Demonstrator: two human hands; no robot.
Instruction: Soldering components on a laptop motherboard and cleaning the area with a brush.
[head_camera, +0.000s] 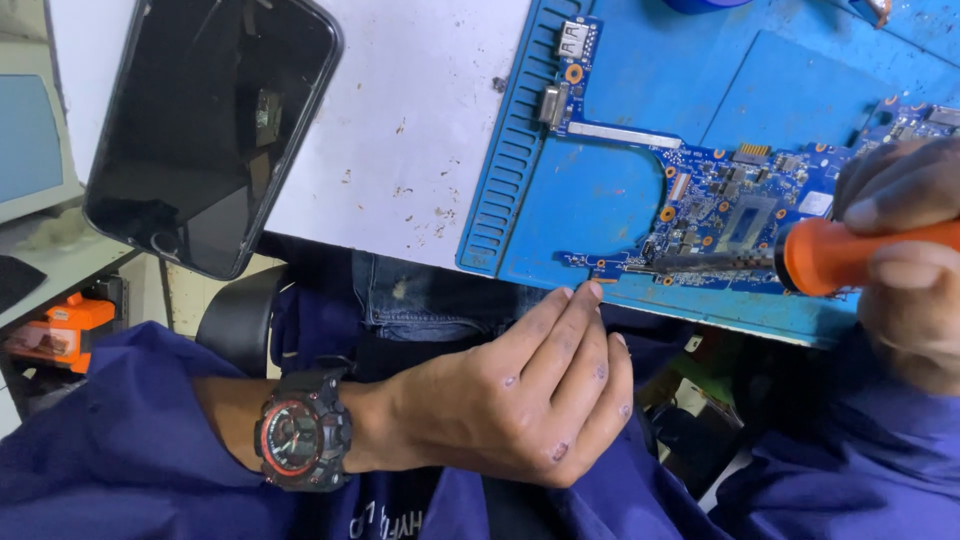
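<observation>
Work on the circuit board (720, 205) looks midway, as far as this view shows: the board lies bare on the blue mat (600, 200) at the right, and the screwdriver (800, 258) tip rests at its near edge, by a small screw hole. The right hand (905, 260) is wrapped tight around the orange handle. The left hand (530, 395) has loosely curled, empty fingers, fingertips at the mat's near edge. Whether any screw is out I cannot tell. Count: one board, one screwdriver, one phone (210, 125) far left, one wristwatch (300, 435).
</observation>
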